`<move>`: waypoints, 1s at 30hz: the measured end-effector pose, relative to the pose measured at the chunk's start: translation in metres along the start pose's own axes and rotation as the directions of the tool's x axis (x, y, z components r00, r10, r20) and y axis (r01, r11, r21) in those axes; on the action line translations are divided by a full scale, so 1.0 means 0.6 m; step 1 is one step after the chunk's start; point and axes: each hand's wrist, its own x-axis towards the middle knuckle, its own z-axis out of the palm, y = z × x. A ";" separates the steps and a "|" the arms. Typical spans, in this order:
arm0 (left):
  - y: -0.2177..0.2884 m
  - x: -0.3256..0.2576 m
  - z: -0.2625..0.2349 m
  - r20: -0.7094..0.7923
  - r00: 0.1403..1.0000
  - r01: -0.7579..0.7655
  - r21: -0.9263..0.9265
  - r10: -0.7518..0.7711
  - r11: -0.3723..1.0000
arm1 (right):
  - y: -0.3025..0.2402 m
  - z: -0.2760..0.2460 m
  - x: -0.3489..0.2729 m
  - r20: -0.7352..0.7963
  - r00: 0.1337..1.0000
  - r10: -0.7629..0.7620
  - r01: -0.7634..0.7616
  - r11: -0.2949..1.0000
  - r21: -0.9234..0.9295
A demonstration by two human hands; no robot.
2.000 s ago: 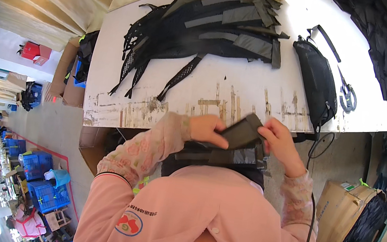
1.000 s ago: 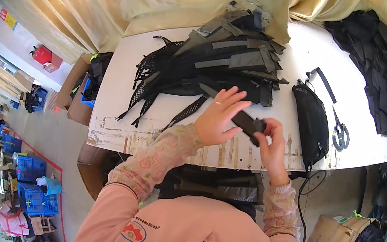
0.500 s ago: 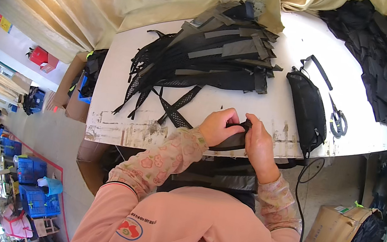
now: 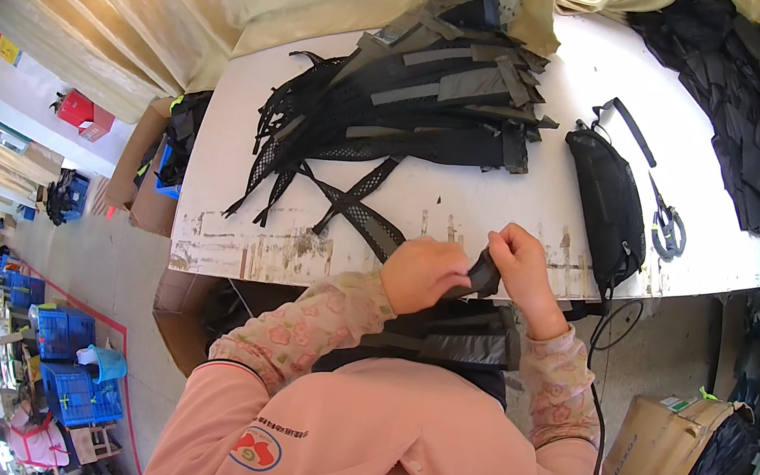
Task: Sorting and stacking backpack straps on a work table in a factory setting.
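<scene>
At the table's front edge, both my hands grip a small piece of black fabric (image 4: 485, 276). My right hand (image 4: 519, 268) pinches its upper end between thumb and fingers. My left hand (image 4: 426, 276) is closed on the lower end, its fingertips partly hidden. A black mesh strip (image 4: 368, 221) runs from the pile toward my left hand; whether it joins the held piece I cannot tell. Beyond lies a heap of black mesh strips with grey bands (image 4: 421, 105).
A black zipped pouch (image 4: 601, 208) with a strap lies to the right, beside dark-handled scissors (image 4: 668, 233). A large black fabric pile (image 4: 732, 114) covers the far right of the white table (image 4: 250, 117). A black cable (image 4: 601, 442) hangs past my right arm near a cardboard box (image 4: 651, 470).
My left hand has come down toward me, and my right hand has shifted a little to the right. More of the black fabric shows between them.
</scene>
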 end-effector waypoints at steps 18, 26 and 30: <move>-0.040 0.009 -0.043 0.034 0.987 0.154 -0.461 -0.156 0.874 | -0.033 0.008 -0.058 0.594 0.801 -0.077 -0.471 0.531 0.704; 0.001 0.025 -0.053 0.340 0.902 0.384 -0.356 -0.265 0.852 | -0.021 0.024 -0.048 -0.020 0.930 -0.366 0.338 0.877 -0.341; -0.044 0.019 -0.026 0.267 0.864 0.488 -0.242 -0.426 0.838 | -0.012 0.025 -0.033 -0.058 0.909 -0.412 0.365 0.856 -0.366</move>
